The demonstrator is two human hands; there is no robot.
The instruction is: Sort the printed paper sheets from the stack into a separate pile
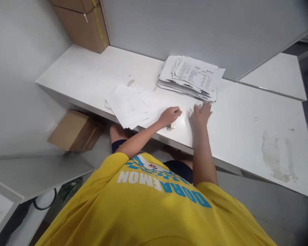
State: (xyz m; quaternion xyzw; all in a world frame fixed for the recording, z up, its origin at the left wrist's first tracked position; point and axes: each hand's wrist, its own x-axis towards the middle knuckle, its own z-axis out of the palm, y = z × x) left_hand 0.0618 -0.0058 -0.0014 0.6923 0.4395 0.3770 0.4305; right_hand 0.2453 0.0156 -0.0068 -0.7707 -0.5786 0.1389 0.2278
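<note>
Here, the left hand (169, 116) is curled over a white desk (241, 119), fingers drawn together, though whether anything is tucked inside cannot be told. At 3 o'clock from it, the right hand (201, 118) has thumb and fingers apart, its tips at the near edge of a thick paper pile (195, 77); whether they touch is hard to make out. A small pale object (171, 126) with a shiny end lies just beside the left hand at 6 o'clock, partly covered by the wrist and too small to identify.

The pile, its print illegible, sits at 11 o'clock from the right hand, near the grey panel (195, 30) behind the desk. Its long axis runs from just past 9 o'clock to just past 3, its edges uneven. Loose sheets (130, 106) lie at 9 o'clock from the left hand, overlapping askew, one corner pointing to 6 o'clock over the desk's front edge; glare washes out their faces.

Farther out at 10 o'clock stands a cardboard box (82, 25), its top cut off by the frame. Another carton (69, 130) shows below the desk at 9 o'clock. A yellow shirt (143, 212) fills 6 o'clock.
</note>
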